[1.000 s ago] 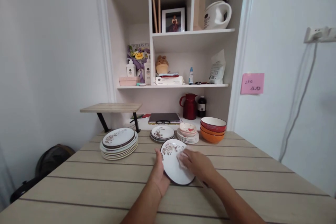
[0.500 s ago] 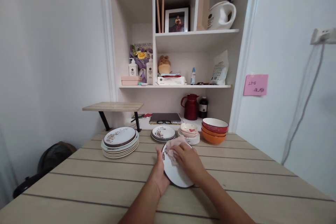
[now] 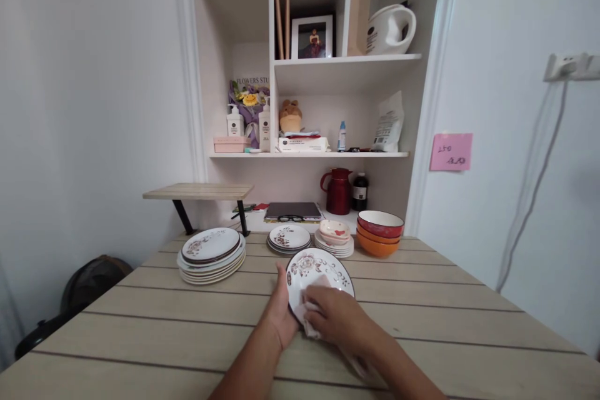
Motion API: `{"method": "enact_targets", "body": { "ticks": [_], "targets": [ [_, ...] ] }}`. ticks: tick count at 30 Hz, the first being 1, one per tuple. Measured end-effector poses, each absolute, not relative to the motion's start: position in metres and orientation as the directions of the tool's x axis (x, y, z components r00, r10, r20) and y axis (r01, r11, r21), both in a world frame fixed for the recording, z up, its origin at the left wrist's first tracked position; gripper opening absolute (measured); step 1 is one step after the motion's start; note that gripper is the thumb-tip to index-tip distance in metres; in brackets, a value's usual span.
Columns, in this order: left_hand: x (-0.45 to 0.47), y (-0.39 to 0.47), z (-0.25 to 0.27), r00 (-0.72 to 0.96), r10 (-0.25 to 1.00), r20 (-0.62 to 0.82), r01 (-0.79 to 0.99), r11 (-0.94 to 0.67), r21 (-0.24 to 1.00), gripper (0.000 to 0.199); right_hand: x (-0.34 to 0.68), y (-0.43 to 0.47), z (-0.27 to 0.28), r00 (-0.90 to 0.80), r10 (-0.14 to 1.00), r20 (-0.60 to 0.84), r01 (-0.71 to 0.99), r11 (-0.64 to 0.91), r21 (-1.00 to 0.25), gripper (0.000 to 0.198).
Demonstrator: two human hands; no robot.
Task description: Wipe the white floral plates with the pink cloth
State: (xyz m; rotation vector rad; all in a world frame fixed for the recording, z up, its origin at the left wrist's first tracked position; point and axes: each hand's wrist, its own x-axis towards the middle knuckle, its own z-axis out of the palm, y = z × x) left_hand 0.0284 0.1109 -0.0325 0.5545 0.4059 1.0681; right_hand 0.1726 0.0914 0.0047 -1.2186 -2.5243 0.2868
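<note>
A round white plate (image 3: 313, 264) with a dark rim and brown flower pattern is held tilted up over the table, facing me. My left hand (image 3: 282, 306) grips it by its left edge, thumb along the rim and the other fingers hidden behind. Bunched in my right hand (image 3: 340, 319) is a pale pink cloth (image 3: 309, 319), pressed against the lower part of the plate's face. My right forearm hides the plate's lower right edge. Beyond the plate sits a short stack of similar small plates (image 3: 289, 237).
On the left stands a stack of larger plates (image 3: 211, 256), near a small raised wooden shelf (image 3: 199, 190). Small pink dishes on white plates (image 3: 334, 240) and stacked bowls (image 3: 379, 234) are back right. A red jug (image 3: 338, 192) and closed laptop (image 3: 293, 210) stand behind the table (image 3: 154, 325).
My right hand has moved the cloth down from the plate's upper part to its lower part, uncovering the flower pattern. My left hand keeps its hold. The view has shifted slightly.
</note>
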Motion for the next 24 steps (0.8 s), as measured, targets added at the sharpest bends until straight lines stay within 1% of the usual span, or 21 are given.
{"method": "enact_targets", "body": {
  "ticks": [2,4,8,11,13,15,17,20,22,24],
  "targets": [
    [0.029,0.109,-0.030,0.422,0.905,-0.053,-0.701,0.362,0.614,0.078,0.163,0.096,0.006,-0.577,0.766,0.284,0.671,0.643,-0.368,0.027],
    [0.031,0.108,-0.028,0.415,0.909,-0.044,-0.707,0.353,0.613,0.074,0.159,0.105,0.007,-0.542,0.763,0.354,0.659,0.646,-0.384,0.032],
    [0.033,0.107,-0.026,0.377,0.924,-0.062,-0.713,0.333,0.617,0.074,0.169,0.123,0.009,-0.391,0.807,0.442,0.737,0.562,-0.375,0.031],
    [0.035,0.106,-0.025,0.375,0.922,-0.094,-0.688,0.345,0.638,0.078,0.184,0.127,0.011,-0.300,0.859,0.416,0.791,0.468,-0.394,0.030],
    [0.035,0.107,-0.026,0.400,0.912,-0.089,-0.670,0.357,0.650,0.079,0.192,0.125,0.012,-0.267,0.900,0.343,0.840,0.392,-0.375,0.028],
    [0.035,0.107,-0.029,0.416,0.906,-0.077,-0.664,0.361,0.655,0.079,0.198,0.120,0.011,-0.255,0.930,0.265,0.883,0.335,-0.327,0.024],
    [0.033,0.108,-0.031,0.413,0.908,-0.076,-0.664,0.357,0.657,0.080,0.200,0.114,0.009,-0.307,0.933,0.188,0.895,0.350,-0.276,0.020],
    [0.031,0.109,-0.032,0.416,0.906,-0.079,-0.663,0.362,0.655,0.080,0.196,0.105,0.003,-0.463,0.877,0.126,0.842,0.480,-0.246,0.016],
    [0.031,0.109,-0.031,0.428,0.902,-0.063,-0.665,0.361,0.654,0.079,0.189,0.101,0.000,-0.543,0.825,0.155,0.774,0.563,-0.290,0.016],
    [0.031,0.109,-0.030,0.435,0.899,-0.055,-0.659,0.359,0.660,0.076,0.179,0.102,-0.001,-0.573,0.784,0.238,0.701,0.619,-0.353,0.021]
  ]
}}
